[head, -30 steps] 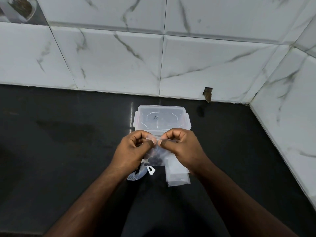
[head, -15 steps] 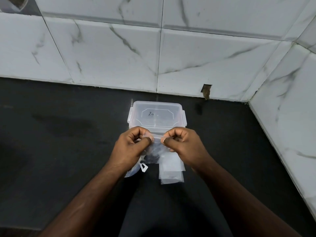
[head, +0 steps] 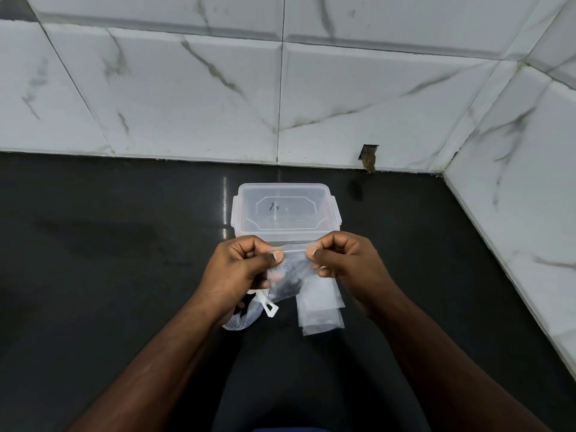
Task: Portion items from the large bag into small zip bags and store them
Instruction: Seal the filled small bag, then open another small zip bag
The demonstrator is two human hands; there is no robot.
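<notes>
A small clear zip bag (head: 288,277) with dark items in its bottom hangs between my hands above the black counter. My left hand (head: 240,269) pinches the left end of its top strip, my right hand (head: 343,260) pinches the right end. Under my left wrist lies the large clear bag (head: 244,316) of dark items with a white clip (head: 269,307) beside it. A stack of empty small zip bags (head: 321,313) lies below my right hand. Just behind my hands stands a clear plastic box (head: 285,210) with its lid on.
The black counter (head: 109,260) runs back to a white marble-tiled wall (head: 187,88) and meets another tiled wall on the right (head: 514,198). A small brown hole (head: 369,155) marks the back wall's base.
My hands have slid apart along the top of the small zip bag, so more of the strip shows between them. The view has tilted slightly.
</notes>
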